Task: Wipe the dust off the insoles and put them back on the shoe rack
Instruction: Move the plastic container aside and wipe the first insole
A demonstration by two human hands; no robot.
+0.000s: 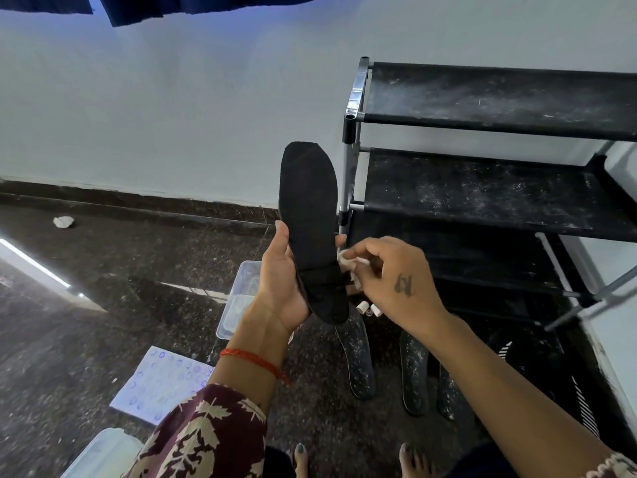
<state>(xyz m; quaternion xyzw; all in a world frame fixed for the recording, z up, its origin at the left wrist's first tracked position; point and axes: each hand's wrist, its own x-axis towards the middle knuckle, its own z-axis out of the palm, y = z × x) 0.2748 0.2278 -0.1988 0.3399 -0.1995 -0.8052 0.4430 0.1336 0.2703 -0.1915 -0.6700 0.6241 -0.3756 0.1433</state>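
Three dust-speckled insoles [358,360] lie side by side on the dark speckled floor [86,305] in front of the shoe rack [482,194], toes pointing toward it; none is on a shelf. A fourth, black insole [308,215] is held upright in the air, just left of the rack's front post, and its raised face looks free of specks. The left hand [281,284] grips this insole near its heel end, palm toward the camera, thumb along the left edge and fingers curled behind so that one fingertip shows past the right edge. The right hand [389,270] is close beside the insole's lower right edge, with its fingers bent and pinching a small white cloth [346,258]. Whether the cloth touches the insole cannot be told. The rack's black fabric shelves carry visible dust and pale streaks. Small white cylindrical pieces [368,308] sit on the floor under the right hand, near the toes of the lying insoles. A clear plastic container [241,281] stands on the floor behind the left wrist. A white sheet with blue circular marks [162,381] lies further toward the camera, and a crumpled white scrap [63,221] rests near the wall base. Bare feet [413,458] show at the bottom edge.
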